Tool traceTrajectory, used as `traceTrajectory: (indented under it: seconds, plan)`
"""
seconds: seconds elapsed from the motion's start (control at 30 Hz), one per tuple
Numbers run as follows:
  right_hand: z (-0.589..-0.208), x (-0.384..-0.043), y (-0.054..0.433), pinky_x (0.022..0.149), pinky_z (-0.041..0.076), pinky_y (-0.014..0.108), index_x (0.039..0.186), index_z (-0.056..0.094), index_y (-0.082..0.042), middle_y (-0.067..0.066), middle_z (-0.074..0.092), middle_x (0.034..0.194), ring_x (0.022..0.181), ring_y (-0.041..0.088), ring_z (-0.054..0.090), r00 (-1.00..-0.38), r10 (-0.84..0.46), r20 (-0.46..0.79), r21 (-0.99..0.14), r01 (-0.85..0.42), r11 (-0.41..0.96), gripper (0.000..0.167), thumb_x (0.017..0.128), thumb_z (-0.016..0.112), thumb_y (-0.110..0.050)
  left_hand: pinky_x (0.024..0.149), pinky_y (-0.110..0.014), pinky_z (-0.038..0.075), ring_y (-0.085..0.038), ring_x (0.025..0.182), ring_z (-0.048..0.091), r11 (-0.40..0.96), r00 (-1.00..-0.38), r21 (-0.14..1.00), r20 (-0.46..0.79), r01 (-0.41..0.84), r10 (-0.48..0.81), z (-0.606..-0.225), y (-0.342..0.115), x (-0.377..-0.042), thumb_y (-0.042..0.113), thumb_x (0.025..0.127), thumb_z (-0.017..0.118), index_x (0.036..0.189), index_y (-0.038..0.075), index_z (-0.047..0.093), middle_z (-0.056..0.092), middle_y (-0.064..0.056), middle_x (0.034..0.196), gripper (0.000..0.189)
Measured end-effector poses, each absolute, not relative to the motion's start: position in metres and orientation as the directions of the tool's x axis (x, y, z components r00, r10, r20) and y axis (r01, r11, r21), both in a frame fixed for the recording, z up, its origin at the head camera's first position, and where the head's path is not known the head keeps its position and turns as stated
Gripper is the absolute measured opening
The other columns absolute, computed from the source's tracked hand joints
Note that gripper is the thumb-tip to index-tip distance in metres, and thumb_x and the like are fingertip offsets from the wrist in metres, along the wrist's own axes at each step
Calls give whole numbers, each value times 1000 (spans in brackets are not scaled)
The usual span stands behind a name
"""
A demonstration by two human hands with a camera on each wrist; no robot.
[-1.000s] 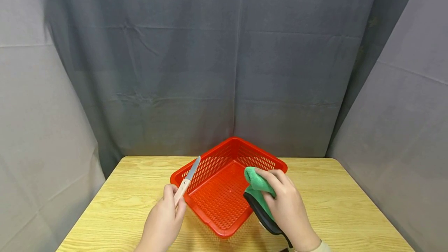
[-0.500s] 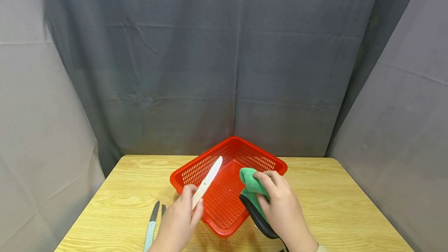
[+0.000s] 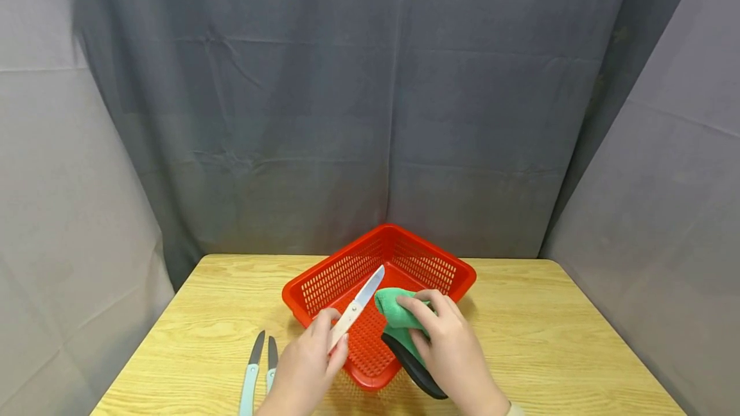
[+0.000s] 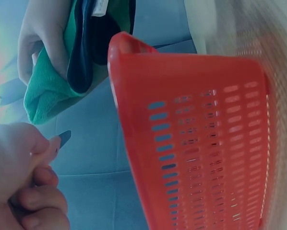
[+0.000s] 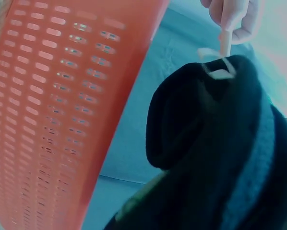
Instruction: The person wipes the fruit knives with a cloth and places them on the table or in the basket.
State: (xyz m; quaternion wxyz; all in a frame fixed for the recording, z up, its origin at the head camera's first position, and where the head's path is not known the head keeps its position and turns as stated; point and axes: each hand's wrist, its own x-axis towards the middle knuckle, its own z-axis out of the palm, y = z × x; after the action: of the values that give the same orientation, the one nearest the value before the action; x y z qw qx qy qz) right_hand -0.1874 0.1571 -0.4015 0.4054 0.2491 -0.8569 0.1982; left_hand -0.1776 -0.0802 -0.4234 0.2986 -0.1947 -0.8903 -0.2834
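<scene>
In the head view my left hand (image 3: pixel 309 361) grips a knife (image 3: pixel 357 307) by its pale handle, the blade pointing up and to the right over the red basket. The left wrist view shows the fingers curled round the handle, with only a bit of blade visible. My right hand (image 3: pixel 448 348) holds a folded green cloth (image 3: pixel 399 307) with a black edge, its fingers bent over the top. The cloth is close to the right of the blade; whether they touch I cannot tell. In the right wrist view the cloth's dark edging (image 5: pixel 196 143) hides my right hand.
A red perforated basket (image 3: pixel 297 291) stands on the wooden table (image 3: pixel 191 332) beneath both hands. Left of my left hand lie two knives with light blue handles, one knife (image 3: pixel 250 377) farther left and another knife (image 3: pixel 272 358) partly covered. A grey curtain (image 3: pixel 289 114) hangs behind.
My left hand has moved right with the knife, bringing two blue-handled knives into view. My right hand has shifted left and slightly down with the cloth, so the two hands are closer together.
</scene>
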Motion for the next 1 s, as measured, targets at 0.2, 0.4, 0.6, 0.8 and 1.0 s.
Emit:
traceTrajectory:
  seconds: [0.2, 0.4, 0.6, 0.8, 1.0]
  plan:
    - [-403, -187, 155, 74, 61, 37, 115, 74, -20, 4, 65, 108, 92, 22, 65, -532, -269, 803, -134, -601, 788, 62, 62, 93, 7, 49, -18, 33, 0, 54, 34, 760, -747, 386, 637, 522, 189, -424, -76, -176, 15, 88, 75, 113, 11, 58, 44, 12, 68, 31]
    - [-402, -185, 152, 73, 61, 35, 116, 74, -21, 3, 64, 108, 92, 20, 63, -544, -277, 792, -135, -599, 790, 63, 62, 94, 5, 49, -17, 32, 0, 54, 33, 756, -722, 364, 663, 544, 200, -425, -75, -175, 15, 86, 77, 113, 11, 59, 43, 14, 68, 33]
    - [-402, -184, 151, 72, 60, 34, 116, 75, -20, 3, 64, 108, 92, 20, 62, -536, -277, 798, -130, -601, 789, 63, 62, 94, 6, 48, -16, 29, 1, 52, 31, 751, -699, 342, 682, 565, 214, -425, -73, -176, 15, 84, 78, 113, 11, 58, 40, 14, 67, 35]
    - [-402, -185, 152, 73, 60, 35, 116, 75, -20, 4, 64, 107, 92, 21, 62, -523, -275, 807, -125, -606, 785, 62, 63, 94, 5, 47, -14, 28, 3, 52, 29, 743, -695, 335, 680, 579, 235, -424, -70, -177, 15, 85, 77, 114, 9, 59, 43, 13, 68, 35]
    - [-403, -186, 153, 73, 60, 38, 116, 75, -20, 4, 64, 107, 90, 21, 62, -505, -276, 818, -117, -615, 780, 61, 63, 92, 6, 46, -11, 26, 4, 52, 28, 738, -653, 296, 715, 606, 249, -425, -67, -179, 12, 83, 78, 112, 9, 58, 44, 12, 70, 35]
